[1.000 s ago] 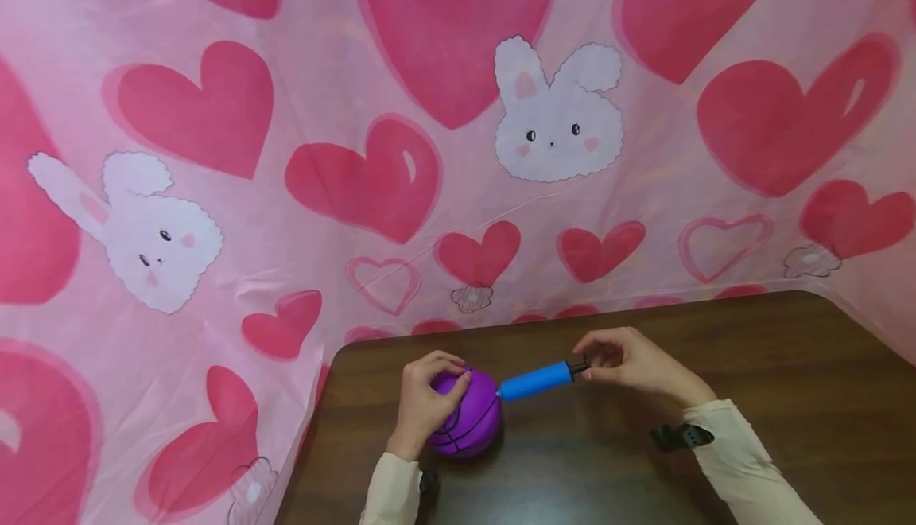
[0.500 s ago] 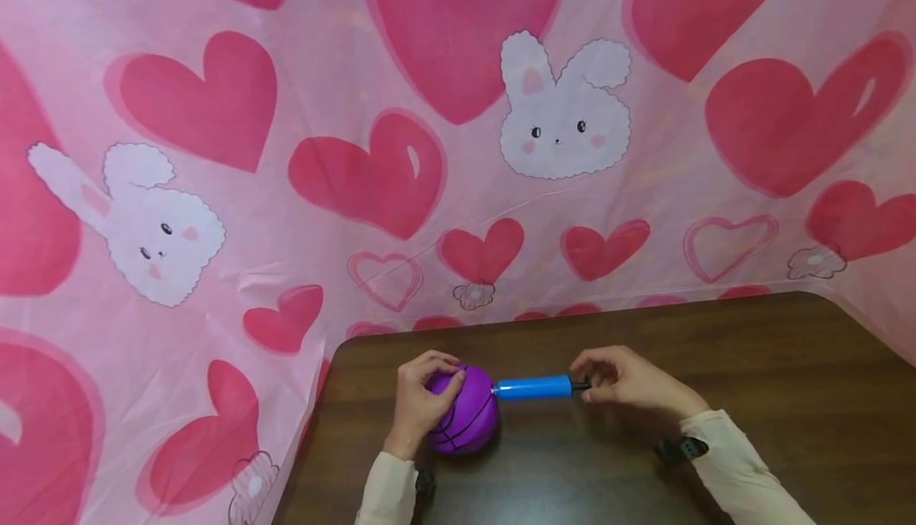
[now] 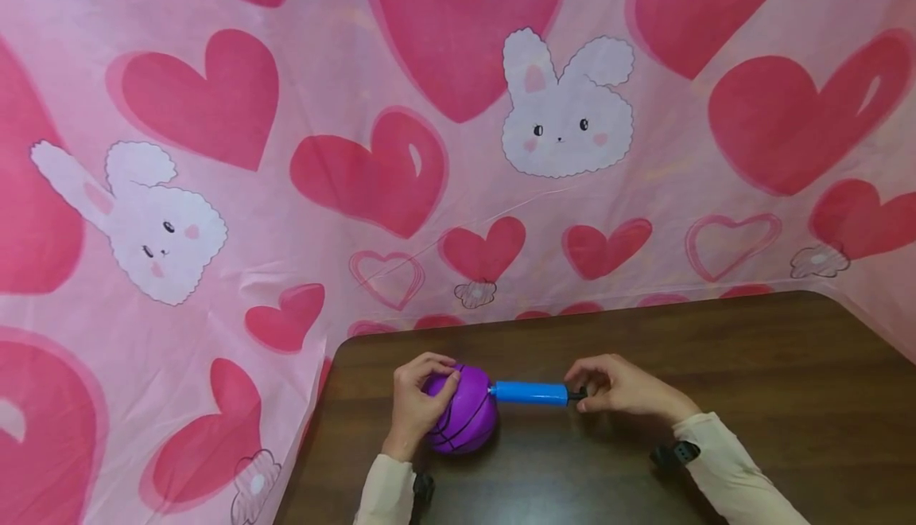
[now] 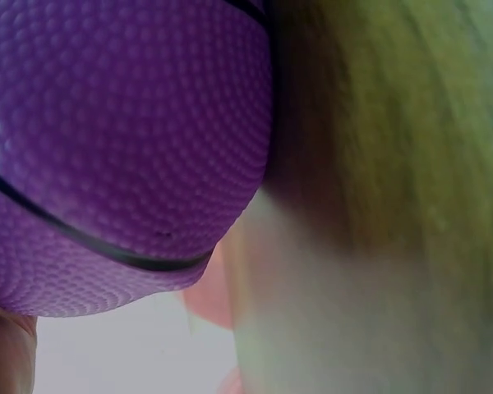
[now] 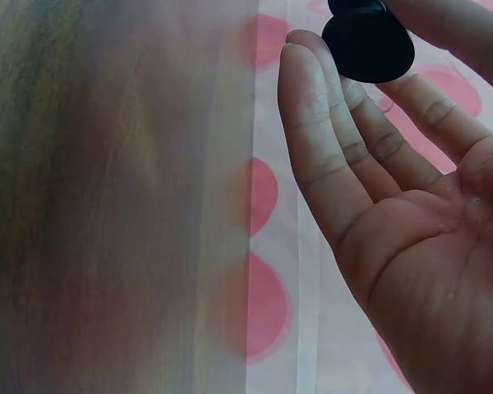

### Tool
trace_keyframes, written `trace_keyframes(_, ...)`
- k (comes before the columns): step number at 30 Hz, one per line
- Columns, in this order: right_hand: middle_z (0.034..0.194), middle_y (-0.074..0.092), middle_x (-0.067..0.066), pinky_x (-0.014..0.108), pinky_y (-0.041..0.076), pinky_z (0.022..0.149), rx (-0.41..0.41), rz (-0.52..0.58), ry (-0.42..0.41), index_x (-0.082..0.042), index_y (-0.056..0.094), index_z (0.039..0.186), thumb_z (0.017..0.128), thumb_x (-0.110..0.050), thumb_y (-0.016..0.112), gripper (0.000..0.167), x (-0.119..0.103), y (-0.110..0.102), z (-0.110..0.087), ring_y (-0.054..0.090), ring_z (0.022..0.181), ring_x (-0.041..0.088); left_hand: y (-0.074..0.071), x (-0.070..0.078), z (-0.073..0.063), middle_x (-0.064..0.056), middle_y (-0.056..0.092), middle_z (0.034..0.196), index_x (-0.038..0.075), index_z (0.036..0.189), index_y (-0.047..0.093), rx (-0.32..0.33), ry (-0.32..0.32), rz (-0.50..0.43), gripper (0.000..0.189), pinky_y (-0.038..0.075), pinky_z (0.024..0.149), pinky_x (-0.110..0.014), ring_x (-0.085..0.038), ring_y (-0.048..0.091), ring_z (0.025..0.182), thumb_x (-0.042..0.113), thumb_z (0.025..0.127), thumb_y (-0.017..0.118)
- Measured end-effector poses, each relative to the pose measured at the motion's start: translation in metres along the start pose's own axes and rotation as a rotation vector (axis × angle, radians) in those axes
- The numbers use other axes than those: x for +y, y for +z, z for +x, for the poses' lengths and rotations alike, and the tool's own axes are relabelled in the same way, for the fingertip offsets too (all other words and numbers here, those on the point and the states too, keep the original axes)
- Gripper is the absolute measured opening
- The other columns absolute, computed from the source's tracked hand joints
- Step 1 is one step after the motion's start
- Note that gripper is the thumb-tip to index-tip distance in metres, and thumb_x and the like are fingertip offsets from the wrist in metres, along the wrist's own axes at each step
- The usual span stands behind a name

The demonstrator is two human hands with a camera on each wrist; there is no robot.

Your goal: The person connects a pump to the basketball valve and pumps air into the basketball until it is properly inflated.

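A small purple ball with black seam lines like a basketball [image 3: 465,421] sits on the table. My left hand [image 3: 415,402] grips its left side and top. In the left wrist view the pebbled ball [image 4: 131,131] fills the upper left. From the ball's right side a blue hand pump [image 3: 531,393] sticks out, nearly level, its tip at the ball. My right hand [image 3: 621,386] pinches the pump's short black handle. The handle's round black end [image 5: 368,45] shows between thumb and fingers in the right wrist view; the fingers [image 5: 312,115] are bent around it.
The dark wooden table [image 3: 751,366] has rounded far corners. Behind it and along the left hangs a pink cloth [image 3: 300,215] printed with hearts and rabbits. Dark wrist devices [image 3: 676,455] sit at both cuffs.
The pump's handle end has come down, so the pump went from tilted upward to nearly level. My right hand has lowered with it. My left hand keeps its hold on the ball.
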State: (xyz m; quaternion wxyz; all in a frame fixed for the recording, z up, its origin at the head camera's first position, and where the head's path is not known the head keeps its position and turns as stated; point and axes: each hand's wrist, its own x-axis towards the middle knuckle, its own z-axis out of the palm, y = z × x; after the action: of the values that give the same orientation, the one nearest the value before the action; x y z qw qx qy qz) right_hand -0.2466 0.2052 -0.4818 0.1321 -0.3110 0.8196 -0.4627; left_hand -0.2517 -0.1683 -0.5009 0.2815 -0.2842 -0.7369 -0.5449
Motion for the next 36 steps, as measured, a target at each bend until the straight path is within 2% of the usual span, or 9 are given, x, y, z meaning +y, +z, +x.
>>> trace_keyframes(15, 0.115, 0.075, 0.011, 0.026, 0.059, 0.082, 0.013, 0.033, 0.005, -0.008, 0.067, 0.124, 0.092, -0.018, 0.079, 0.035, -0.005, -0.001, 0.000, 0.070, 0.091, 0.013, -0.006, -0.001, -0.004, -0.017, 0.076, 0.090, 0.002, 0.081, 0.076, 0.012, -0.001, -0.047, 0.010, 0.060, 0.084, -0.019, -0.028, 0.075, 0.085, -0.007, 0.083, 0.080)
trace_keyframes(22, 0.120, 0.072, 0.019, 0.024, 0.059, 0.086, 0.071, -0.027, 0.004, -0.011, 0.067, 0.125, 0.092, -0.024, 0.080, 0.038, -0.010, -0.001, 0.002, 0.070, 0.098, 0.014, -0.008, -0.001, -0.005, -0.016, 0.077, 0.090, 0.005, 0.082, 0.077, 0.012, -0.006, -0.028, 0.010, 0.060, 0.085, -0.019, -0.028, 0.075, 0.085, -0.005, 0.083, 0.081)
trace_keyframes(29, 0.124, 0.074, 0.012, 0.041, 0.062, 0.092, 0.150, -0.118, -0.011, -0.019, 0.068, 0.127, 0.090, -0.032, 0.082, 0.042, -0.023, 0.001, 0.012, 0.071, 0.109, 0.032, -0.008, -0.003, -0.006, -0.015, 0.077, 0.091, 0.004, 0.083, 0.077, 0.015, -0.014, -0.027, 0.006, 0.060, 0.086, -0.019, -0.029, 0.075, 0.086, 0.000, 0.084, 0.082)
trace_keyframes(36, 0.124, 0.074, 0.007, 0.052, 0.060, 0.093, 0.155, -0.134, -0.052, -0.020, 0.068, 0.127, 0.090, -0.032, 0.082, 0.041, -0.035, 0.006, 0.026, 0.071, 0.109, 0.033, -0.008, 0.000, -0.004, -0.016, 0.077, 0.091, 0.001, 0.082, 0.076, 0.021, 0.002, -0.016, 0.007, 0.059, 0.085, -0.018, -0.030, 0.075, 0.086, -0.001, 0.083, 0.082)
